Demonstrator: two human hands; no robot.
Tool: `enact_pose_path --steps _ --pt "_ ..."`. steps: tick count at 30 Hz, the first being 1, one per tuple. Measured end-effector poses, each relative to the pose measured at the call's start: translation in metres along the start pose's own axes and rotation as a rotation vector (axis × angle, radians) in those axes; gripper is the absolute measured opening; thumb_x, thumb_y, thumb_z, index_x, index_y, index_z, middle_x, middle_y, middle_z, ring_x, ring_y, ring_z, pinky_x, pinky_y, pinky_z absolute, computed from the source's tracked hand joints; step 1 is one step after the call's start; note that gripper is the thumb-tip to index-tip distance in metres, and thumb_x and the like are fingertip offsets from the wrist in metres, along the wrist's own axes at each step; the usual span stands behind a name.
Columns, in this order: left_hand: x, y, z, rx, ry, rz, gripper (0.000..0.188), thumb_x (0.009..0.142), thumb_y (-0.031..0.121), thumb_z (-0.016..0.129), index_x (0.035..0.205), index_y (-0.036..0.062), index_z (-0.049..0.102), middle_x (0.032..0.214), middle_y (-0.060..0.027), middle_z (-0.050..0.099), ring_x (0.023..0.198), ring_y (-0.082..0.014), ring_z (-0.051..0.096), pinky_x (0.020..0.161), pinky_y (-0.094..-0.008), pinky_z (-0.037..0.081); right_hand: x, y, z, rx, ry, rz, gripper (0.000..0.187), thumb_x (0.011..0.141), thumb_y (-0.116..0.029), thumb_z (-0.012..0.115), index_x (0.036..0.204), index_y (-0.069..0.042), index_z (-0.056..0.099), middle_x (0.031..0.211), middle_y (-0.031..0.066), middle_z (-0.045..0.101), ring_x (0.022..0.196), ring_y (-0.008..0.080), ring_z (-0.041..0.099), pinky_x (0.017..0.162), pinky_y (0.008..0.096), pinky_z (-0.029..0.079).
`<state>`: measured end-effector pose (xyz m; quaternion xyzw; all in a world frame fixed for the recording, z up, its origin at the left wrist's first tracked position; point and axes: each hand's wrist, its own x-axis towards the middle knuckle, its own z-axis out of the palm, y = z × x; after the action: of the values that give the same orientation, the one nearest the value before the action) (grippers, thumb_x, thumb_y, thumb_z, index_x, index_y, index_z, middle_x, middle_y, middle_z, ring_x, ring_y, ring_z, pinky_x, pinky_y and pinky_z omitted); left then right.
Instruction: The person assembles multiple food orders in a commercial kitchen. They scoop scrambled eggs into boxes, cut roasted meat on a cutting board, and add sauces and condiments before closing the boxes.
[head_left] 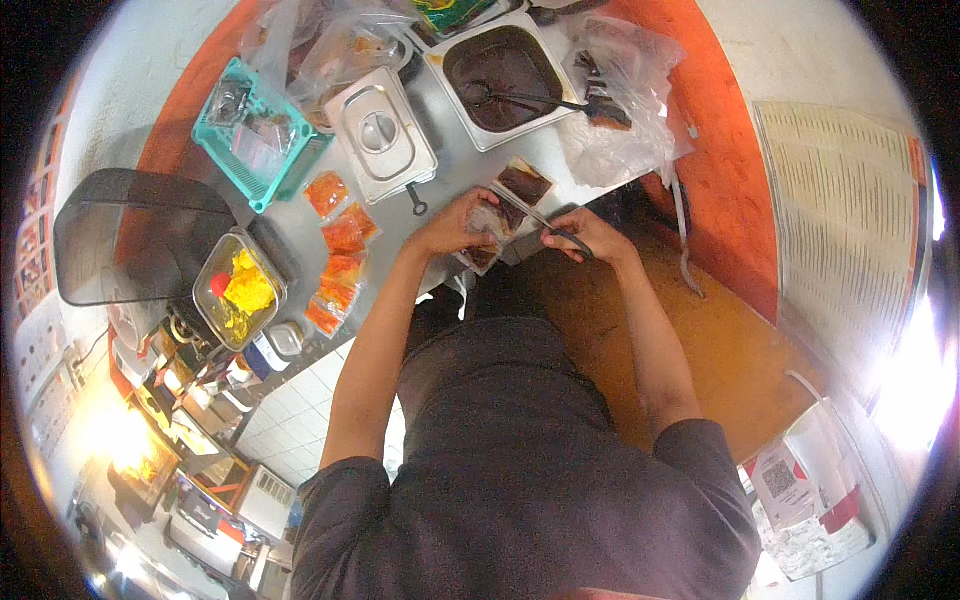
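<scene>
Dark brown filling shows through a strip of flat, squarish clear-plastic sachets [525, 182] at the metal surface's [455, 162] near edge, its long axis slanting from upper right to lower left. Left hand [460, 228] pinches the strip; right hand [592, 238] grips slim scissors [522, 209], blades pointing up-left across it.

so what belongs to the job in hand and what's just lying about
In hand:
left hand: clear sachets with dark brown filling
right hand: dark-handled metal tool, apparently scissors

Probably idle:
orange-filled clear plastic sachets
turquoise plastic basket
lidded rectangular steel container
</scene>
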<state>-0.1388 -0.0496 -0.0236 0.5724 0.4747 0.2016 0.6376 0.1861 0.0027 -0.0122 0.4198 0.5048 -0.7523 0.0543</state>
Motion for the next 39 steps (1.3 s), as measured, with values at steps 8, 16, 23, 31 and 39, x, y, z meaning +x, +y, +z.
enact_pose_path --steps 8,16,23,31,39 --pt "-0.015 -0.016 0.018 -0.186 0.047 0.006 0.068 0.075 0.019 0.089 0.134 0.0095 0.058 0.132 -0.011 0.065 0.122 -0.0268 0.062 0.109 -0.0406 0.048 -0.007 -0.014 0.01 -0.193 0.021 -0.122 0.033 0.1 -0.034 0.074 0.094 -0.002 0.072 0.06 -0.0023 0.054 0.048 0.008 0.048 0.047 0.0273 0.039" --pt "-0.14 0.006 0.012 0.191 0.511 0.149 0.051 0.085 0.021 0.08 0.133 0.01 0.064 0.135 -0.0093 0.066 0.125 -0.0286 0.062 0.107 -0.0455 0.049 -0.034 -0.013 0.013 -0.276 -0.153 -0.13 0.037 0.094 -0.035 0.08 0.104 -0.001 0.071 0.067 -0.0017 0.057 0.056 0.009 0.054 0.052 0.0275 0.043" --pt "-0.263 0.116 -0.021 -0.194 0.688 0.016 0.059 0.092 0.009 0.077 0.147 0.0085 0.056 0.142 -0.0051 0.061 0.129 -0.0169 0.059 0.098 -0.0367 0.056 -0.041 -0.107 0.066 -0.267 -0.383 -0.162 0.047 0.084 -0.036 0.09 0.112 -0.002 0.073 0.085 -0.0035 0.063 0.08 0.0073 0.058 0.07 0.0261 0.047" --pt "-0.305 0.18 -0.038 -0.205 0.743 0.053 0.065 0.09 0.007 0.078 0.151 0.0082 0.054 0.152 -0.0081 0.056 0.135 -0.0193 0.055 0.108 -0.0367 0.05 -0.018 -0.208 0.117 -0.364 -0.653 -0.369 0.053 0.079 -0.038 0.094 0.112 -0.002 0.073 0.083 -0.0026 0.062 0.079 0.0072 0.055 0.07 0.0266 0.044" --pt "-0.31 0.175 -0.037 -0.033 0.635 0.116 0.065 0.091 0.018 0.079 0.151 0.0092 0.054 0.151 -0.0081 0.056 0.134 -0.0199 0.057 0.108 -0.0376 0.05 -0.02 -0.227 0.141 -0.421 -0.658 -0.327 0.057 0.075 -0.042 0.096 0.108 -0.001 0.074 0.075 -0.0048 0.059 0.07 0.0063 0.053 0.063 0.0263 0.043"
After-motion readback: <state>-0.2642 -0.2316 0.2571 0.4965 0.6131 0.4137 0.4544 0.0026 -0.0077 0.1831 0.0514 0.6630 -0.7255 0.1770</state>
